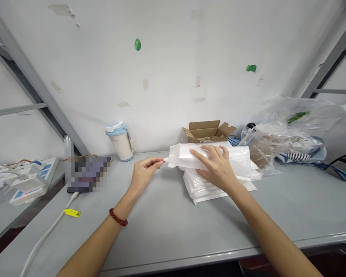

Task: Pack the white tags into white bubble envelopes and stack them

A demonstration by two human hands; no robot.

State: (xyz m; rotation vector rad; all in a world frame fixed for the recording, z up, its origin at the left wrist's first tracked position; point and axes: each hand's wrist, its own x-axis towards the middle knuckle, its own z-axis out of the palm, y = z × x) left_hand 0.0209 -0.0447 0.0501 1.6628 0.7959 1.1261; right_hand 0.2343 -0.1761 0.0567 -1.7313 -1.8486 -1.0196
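A white, semi-clear bubble bag (pixel 239 157) lies lengthwise atop a stack of similar white bags (pixel 207 188) on the grey table. My right hand (pixel 216 163) grips it from above, fingers spread over the top and thumb on the near side. At the bag's left end, a small whitish tip sticks out, and my left hand (pixel 147 169) pinches it between thumb and fingertips. Whether this tip is a corner of the bag or a separate strip, I cannot tell. A dark red bead bracelet (pixel 118 217) circles my left wrist.
Behind the bags stands an open cardboard box (pixel 209 132). A blue-lidded cup (pixel 120 142) is at the wall. Left is a blurred-out device (pixel 88 175) with a white cable (pixel 46 234). Clear plastic bags (pixel 276 142) and blue cloth crowd the right back.
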